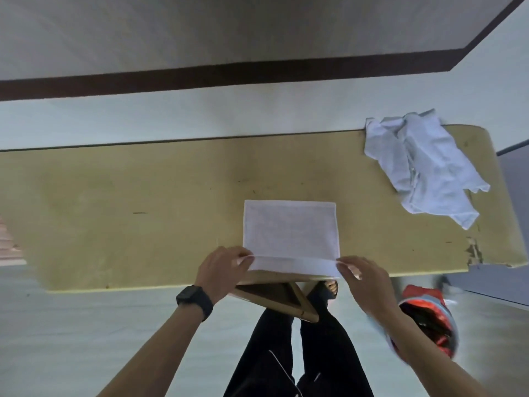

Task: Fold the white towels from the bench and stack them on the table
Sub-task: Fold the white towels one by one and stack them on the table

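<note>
Fingers (242,257) of left hand (221,269) and right hand (365,280) pinch a white rectangular cloth towel (290,227) by its near corners. Folding step; the next move likely needs both corners carried evenly beyond the fingers.

A dark brown band (257,73) runs across the upper part of the frame, bending up toward the upper right corner, with pale wall above and below it. A pale floor (86,339) fills the lower left. A black wristwatch (194,300) shows left of centre, low in the frame. Black trousers (329,353) occupy the bottom centre, with bare toes (332,287) just above them. At lower right lies a blurred red and black object (423,316). A grey panel (492,282) stands at the right edge. Reddish steps (8,242) show at the left edge.
</note>
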Tool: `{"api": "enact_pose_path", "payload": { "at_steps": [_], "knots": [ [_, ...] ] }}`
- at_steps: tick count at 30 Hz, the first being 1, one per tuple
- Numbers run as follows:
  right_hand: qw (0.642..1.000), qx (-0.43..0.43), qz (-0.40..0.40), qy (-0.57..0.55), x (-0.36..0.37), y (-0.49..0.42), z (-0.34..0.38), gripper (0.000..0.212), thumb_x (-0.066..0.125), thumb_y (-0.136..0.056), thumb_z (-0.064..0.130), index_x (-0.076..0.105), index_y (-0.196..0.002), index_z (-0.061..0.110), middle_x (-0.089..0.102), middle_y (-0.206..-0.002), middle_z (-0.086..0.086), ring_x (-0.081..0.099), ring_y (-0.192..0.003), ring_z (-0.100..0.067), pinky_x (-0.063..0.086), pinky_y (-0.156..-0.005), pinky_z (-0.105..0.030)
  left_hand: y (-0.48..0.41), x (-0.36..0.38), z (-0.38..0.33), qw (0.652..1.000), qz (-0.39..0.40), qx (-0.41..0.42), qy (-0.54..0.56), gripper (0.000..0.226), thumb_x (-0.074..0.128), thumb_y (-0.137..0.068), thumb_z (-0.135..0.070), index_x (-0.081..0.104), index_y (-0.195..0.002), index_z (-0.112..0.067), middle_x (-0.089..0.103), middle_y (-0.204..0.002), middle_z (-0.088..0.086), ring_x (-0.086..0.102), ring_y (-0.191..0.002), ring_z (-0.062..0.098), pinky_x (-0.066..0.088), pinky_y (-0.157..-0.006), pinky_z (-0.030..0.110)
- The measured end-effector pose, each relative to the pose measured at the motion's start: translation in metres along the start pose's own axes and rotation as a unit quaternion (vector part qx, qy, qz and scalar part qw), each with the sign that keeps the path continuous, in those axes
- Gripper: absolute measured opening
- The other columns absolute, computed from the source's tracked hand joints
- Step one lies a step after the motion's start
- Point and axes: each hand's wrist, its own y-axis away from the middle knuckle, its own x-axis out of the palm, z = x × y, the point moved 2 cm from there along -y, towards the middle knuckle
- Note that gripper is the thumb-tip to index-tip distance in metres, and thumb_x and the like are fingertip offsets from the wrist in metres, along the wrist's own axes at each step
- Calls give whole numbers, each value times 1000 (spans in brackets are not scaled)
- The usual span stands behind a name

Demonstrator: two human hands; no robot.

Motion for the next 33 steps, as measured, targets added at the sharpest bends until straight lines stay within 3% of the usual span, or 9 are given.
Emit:
{"api": "enact_pose_path", "payload": {
  "at_steps": [4,10,21,27,31,33],
  "knots": [
    [981,84,-75,-158,-7,-47,21,9,70,-92,28,68,-90,37,71,-84,18,63,-79,9,42,-67,-3,-45,-20,-6,983,-40,-72,164,6,71,-89,-36,75,-92,-32,73,-86,-17,66,-83,1,48,-74,17],
    [964,125,-124,-202,5,-100,25,8,64,-95,32,70,-99,33,70,-88,21,62,-82,11,40,-69,-4,-101,-19,-6,962,-76,-110,238,4,72,-88,-35,75,-91,-34,73,-81,-17,64,-76,-9,44,-68,7],
    [967,150,-143,-149,16,-128,22,14,58,-95,31,72,-100,31,69,-84,17,62,-84,2,39,-71,-9,-125,-3,4,976,-81,-128,155,10,65,-90,-43,73,-95,-44,70,-82,-21,64,-80,-6,40,-64,7],
    [975,130,-159,-83,22,-134,20,13,58,-93,34,69,-98,30,69,-89,12,64,-87,-11,45,-79,-27,-127,-4,1,985,-85,-111,100,10,61,-92,-40,69,-91,-45,67,-82,-19,61,-80,0,44,-66,17],
    [978,124,-161,-37,24,-136,21,15,55,-92,39,64,-100,31,65,-97,10,61,-89,-15,46,-79,-32,-129,-1,5,987,-104,-107,63,10,61,-92,-36,68,-94,-43,64,-89,-16,56,-84,3,30,-64,8],
    [979,125,-159,-21,24,-136,23,18,54,-94,38,62,-105,28,62,-104,8,57,-90,-16,41,-79,-31,-130,1,6,986,-110,-110,63,10,62,-92,-35,68,-94,-43,65,-89,-16,57,-88,6,31,-65,8]
  ]
}}
